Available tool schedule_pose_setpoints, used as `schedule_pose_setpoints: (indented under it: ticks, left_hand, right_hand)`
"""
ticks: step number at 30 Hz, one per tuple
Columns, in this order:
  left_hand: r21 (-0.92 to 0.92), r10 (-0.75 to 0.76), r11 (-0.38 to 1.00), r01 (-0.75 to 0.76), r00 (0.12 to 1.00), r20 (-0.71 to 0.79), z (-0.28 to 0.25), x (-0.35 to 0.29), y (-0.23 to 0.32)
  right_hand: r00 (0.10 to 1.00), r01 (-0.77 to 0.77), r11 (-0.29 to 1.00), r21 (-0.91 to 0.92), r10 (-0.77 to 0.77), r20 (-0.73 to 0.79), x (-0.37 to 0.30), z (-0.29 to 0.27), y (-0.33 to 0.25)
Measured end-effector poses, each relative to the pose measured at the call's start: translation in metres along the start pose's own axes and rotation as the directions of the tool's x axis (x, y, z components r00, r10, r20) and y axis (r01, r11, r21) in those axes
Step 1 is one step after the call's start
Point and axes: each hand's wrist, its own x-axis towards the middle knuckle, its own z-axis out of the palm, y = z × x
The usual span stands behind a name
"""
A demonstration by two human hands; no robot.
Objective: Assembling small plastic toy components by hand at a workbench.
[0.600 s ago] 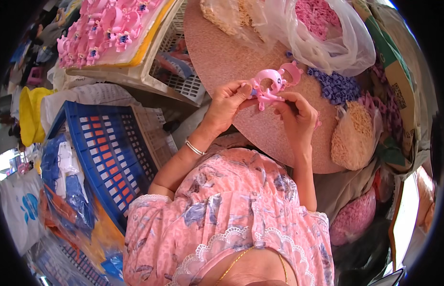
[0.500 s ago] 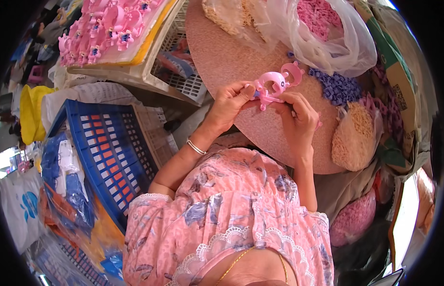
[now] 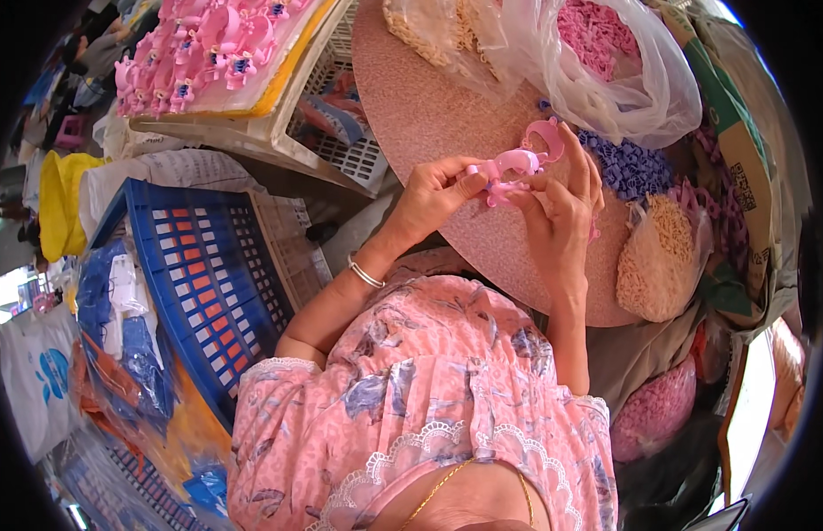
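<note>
Over the round pinkish table, both hands hold a small pink plastic toy part, with a rounded body and an open ring at its upper right. My left hand pinches its left end between thumb and fingers, where a bit of blue shows. At its lower right side, my right hand closes thumb and fingertips on it, its other fingers raised beside the ring. Those fingers partly hide the toy. A pile of small blue plastic pieces lies just beyond my right hand.
A clear bag of pink pieces and bags of beige pieces sit on the table. Many similar pink toys fill a tray above a white crate at upper left. A blue basket stands left; a cardboard box right.
The toy has turned and tilted in my hands. My right fingers have lifted and spread up beside the ring, while my left hand keeps its pinch. The view has shifted slightly.
</note>
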Motion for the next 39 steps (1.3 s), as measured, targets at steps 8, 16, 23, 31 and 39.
schedule_pose_setpoints:
  ticks: [8, 16, 23, 31, 39]
  left_hand:
    - [0.373, -0.024, 0.928, 0.010, 0.999, 0.033, 0.004, -0.010, 0.017]
    - [-0.382, -0.123, 0.918, 0.111, 0.992, -0.007, 0.009, -0.002, 0.003]
    - [-0.233, 0.035, 0.970, -0.069, 0.988, -0.148, 0.022, -0.008, 0.000]
    - [-0.314, -0.059, 0.950, 0.009, 0.987, -0.152, 0.020, -0.024, 0.040]
    - [0.535, 0.633, 0.771, -0.346, 0.506, -0.586, -0.103, 0.013, 0.217]
  right_hand:
    - [1.000, 0.015, 0.992, -0.123, -0.013, 0.014, -0.006, -0.007, -0.007]
    - [0.977, -0.094, 0.949, 0.301, 0.147, -0.157, 0.001, 0.032, 0.006]
    - [0.983, 0.031, 0.950, -0.310, -0.085, -0.165, 0.022, 0.029, -0.016]
    - [0.807, 0.453, 0.842, -0.293, -0.527, -0.268, 0.023, 0.031, -0.014]
    - [0.828, 0.428, 0.904, -0.025, -0.403, -0.389, 0.031, -0.023, -0.005]
